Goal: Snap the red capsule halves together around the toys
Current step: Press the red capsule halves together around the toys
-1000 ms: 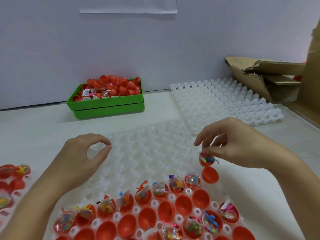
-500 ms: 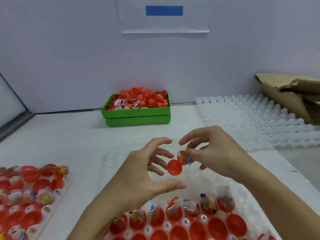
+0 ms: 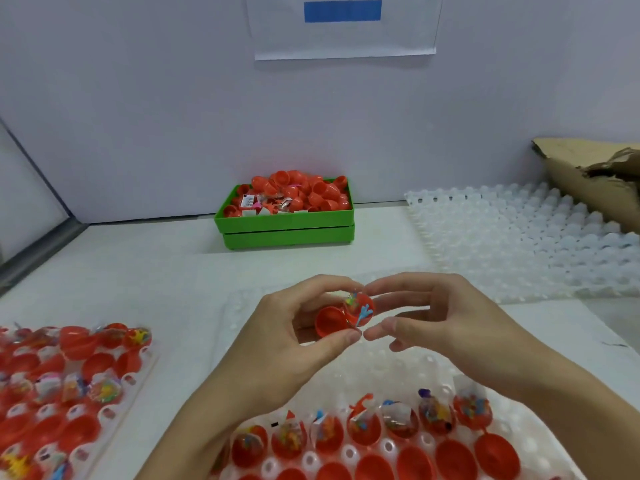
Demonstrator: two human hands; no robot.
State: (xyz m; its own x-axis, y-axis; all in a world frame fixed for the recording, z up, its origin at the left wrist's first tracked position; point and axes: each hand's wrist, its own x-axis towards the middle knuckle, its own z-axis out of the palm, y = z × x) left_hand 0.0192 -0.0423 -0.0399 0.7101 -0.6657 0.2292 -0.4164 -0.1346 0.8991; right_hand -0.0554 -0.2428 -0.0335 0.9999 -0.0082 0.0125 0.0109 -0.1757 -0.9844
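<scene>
Both hands have drawn together since half a second ago, and the two capsule halves now sit side by side between them just below mid-frame, above the near tray. At left, the left hand [image 3: 294,327] pinches the empty red half [image 3: 329,322] between curled forefinger and thumb, its hollow turned toward the camera. Touching it on the right is the filled red half [image 3: 360,310], with a small blue toy [image 3: 363,311] poking past its rim; the right hand [image 3: 436,317] holds that half with fingertips above and thumb below. Judging by this, the closing step is in hand: the halves are hinged open, so the next move likely calls for folding the empty half over and pressing rim to rim, after tucking in the toy, which may otherwise catch in the seam. At lower left lies a side tray [image 3: 138,368] of red halves and bagged toys; at bottom centre the white tray [image 3: 398,368] carries more filled halves; behind, a green bin [image 3: 287,223] of loose capsules; at upper right, empty white trays [image 3: 519,237] and torn cardboard [image 3: 588,174] on the worktop [image 3: 138,271].
</scene>
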